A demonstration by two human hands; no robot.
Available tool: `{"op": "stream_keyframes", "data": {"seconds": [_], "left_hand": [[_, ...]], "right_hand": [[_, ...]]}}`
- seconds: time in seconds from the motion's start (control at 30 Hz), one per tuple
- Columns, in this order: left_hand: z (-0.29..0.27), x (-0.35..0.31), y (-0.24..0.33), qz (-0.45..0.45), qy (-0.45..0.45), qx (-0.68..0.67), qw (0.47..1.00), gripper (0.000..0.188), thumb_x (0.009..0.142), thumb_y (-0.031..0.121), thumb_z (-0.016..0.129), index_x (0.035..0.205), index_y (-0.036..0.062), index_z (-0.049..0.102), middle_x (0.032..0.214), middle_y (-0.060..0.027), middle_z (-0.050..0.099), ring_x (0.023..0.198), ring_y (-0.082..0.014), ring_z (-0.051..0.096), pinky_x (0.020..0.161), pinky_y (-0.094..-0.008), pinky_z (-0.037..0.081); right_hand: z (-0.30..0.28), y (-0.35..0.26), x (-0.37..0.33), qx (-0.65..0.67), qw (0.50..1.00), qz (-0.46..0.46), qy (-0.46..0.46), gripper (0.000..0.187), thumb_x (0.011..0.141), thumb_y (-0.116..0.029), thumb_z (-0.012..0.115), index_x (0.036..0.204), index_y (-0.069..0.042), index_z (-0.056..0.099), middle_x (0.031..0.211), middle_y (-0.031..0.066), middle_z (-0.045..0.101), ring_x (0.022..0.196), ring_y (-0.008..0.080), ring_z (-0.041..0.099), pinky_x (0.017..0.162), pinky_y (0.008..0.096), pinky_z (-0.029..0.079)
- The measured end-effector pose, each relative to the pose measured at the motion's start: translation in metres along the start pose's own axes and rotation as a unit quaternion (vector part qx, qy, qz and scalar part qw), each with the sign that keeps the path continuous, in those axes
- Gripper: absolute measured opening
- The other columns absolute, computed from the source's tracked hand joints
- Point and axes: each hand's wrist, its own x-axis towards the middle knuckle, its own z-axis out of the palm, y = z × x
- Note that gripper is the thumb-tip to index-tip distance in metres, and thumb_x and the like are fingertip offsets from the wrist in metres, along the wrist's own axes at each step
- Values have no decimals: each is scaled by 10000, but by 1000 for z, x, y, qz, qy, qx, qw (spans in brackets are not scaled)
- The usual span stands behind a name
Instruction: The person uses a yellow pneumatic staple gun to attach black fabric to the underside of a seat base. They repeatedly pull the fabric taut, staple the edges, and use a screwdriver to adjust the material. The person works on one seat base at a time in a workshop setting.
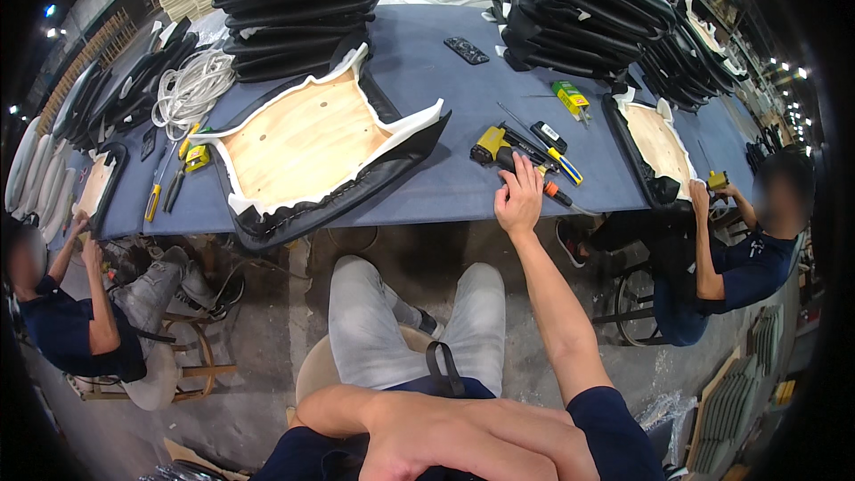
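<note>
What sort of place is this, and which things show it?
Probably an upholstery workshop: stacked black padded pieces, a wood-backed padded panel and a yellow-and-black tool on a blue worktable.

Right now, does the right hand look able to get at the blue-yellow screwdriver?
Probably yes: the screwdriver has its handle uncovered near the right hand, although fingers are over the power tool.

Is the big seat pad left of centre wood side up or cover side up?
Wood side up: the seat pad shows its pale wooden panel, with white lining and black cover around the edges.
</note>
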Motion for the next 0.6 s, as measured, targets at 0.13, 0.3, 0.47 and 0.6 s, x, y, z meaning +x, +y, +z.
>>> {"op": "stream_keyframes", "data": {"seconds": [0.13,0.3,0.47,0.6], "left_hand": [[-5,-3,1,-6,-18,-8,1000,535,975,487,726,1040,-45,737,1177,-267,702,1014,-400,739,894,-452,611],[1,0,-2,3,24,-36,999,543,974,494,738,1042,-45,737,1169,-264,699,1026,-404,733,895,-448,611],[0,-6,-5,8,10,-24,1000,582,962,528,777,1046,-46,742,1180,-273,701,1037,-405,735,889,-451,617],[-3,-7,-4,10,7,-19,1000,597,955,538,795,1050,-50,747,1180,-277,707,1032,-404,741,884,-449,619]], "right_hand": [[0,0,0,0,1000,2,0,316,822,-114,657,1103,-53,788,1589,184,621,1525,394,519,1267,565,369],[0,2,0,-1,1000,-1,-3,319,823,-110,657,1108,-52,789,1588,182,622,1527,390,518,1269,561,369],[1,1,0,4,1000,0,0,320,823,-108,657,1110,-55,789,1590,178,622,1530,387,515,1272,558,367],[0,2,0,2,1000,0,-1,322,825,-110,658,1116,-59,787,1591,175,621,1529,385,517,1273,558,366]]}}
